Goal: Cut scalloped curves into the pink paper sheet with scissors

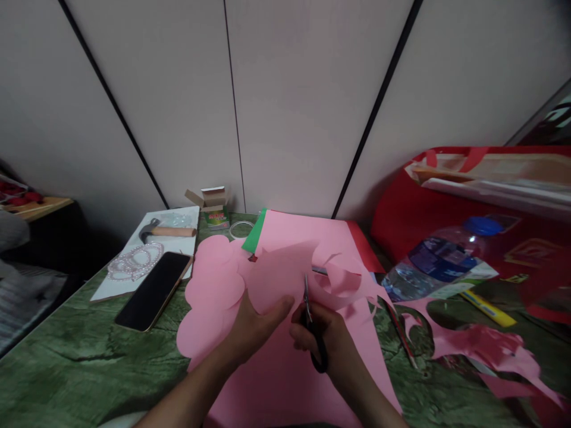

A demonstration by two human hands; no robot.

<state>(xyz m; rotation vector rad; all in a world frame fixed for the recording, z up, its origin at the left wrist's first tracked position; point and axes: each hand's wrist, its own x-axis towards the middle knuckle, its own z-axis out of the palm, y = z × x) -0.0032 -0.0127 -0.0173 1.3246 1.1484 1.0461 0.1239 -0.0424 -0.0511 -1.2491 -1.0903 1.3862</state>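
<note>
My right hand point(322, 333) is closed round the black handles of a pair of scissors point(307, 297), whose blades point away from me at the edge of a pink paper piece point(281, 273). That piece has a rounded outline, and my left hand point(259, 327) grips its near edge, thumb on top and the other fingers hidden beneath. A curling offcut point(339, 276) hangs to the right of the blades. Below both hands lies a large pink sheet point(285, 380). Several cut pink rounds point(214, 291) overlap to the left of my left hand.
On the green table point(57, 362) at left are a phone point(154, 291), a hammer point(172, 230), bead strings point(136, 261) and a small open box point(215, 214). At right, a water bottle point(439, 258) leans by a red bag point(401, 208); pink scraps point(486, 348) and a pencil point(401, 333) lie nearby.
</note>
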